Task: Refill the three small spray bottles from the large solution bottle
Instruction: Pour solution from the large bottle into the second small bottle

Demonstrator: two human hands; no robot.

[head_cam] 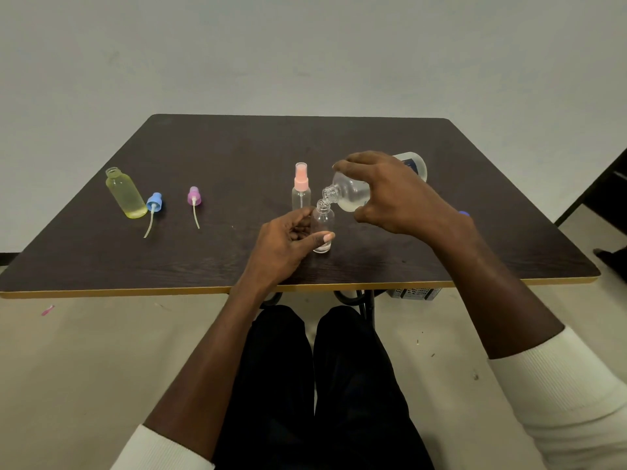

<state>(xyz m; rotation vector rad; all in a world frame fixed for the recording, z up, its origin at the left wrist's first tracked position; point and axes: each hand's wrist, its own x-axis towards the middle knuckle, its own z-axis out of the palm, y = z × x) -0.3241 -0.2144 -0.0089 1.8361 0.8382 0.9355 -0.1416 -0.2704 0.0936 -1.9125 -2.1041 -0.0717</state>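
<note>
My right hand [400, 195] grips the large clear solution bottle [353, 193], tipped on its side with its open neck just above the mouth of a small clear bottle [323, 220]. That small bottle stands upright on the table, uncapped, and my left hand [288, 244] holds it between thumb and fingers. A little liquid shows at its bottom. Just behind it stands a small spray bottle with a pink sprayer top [301, 189]. At the far left stands an open yellowish bottle [126, 193]. A blue sprayer head [154, 203] and a purple sprayer head [194, 198] lie beside it with their tubes.
The dark wooden table [210, 259] has a light front edge close to my knees. A small blue cap [464, 213] peeks out behind my right wrist. A dark chair or frame [607, 188] stands off the table's right side.
</note>
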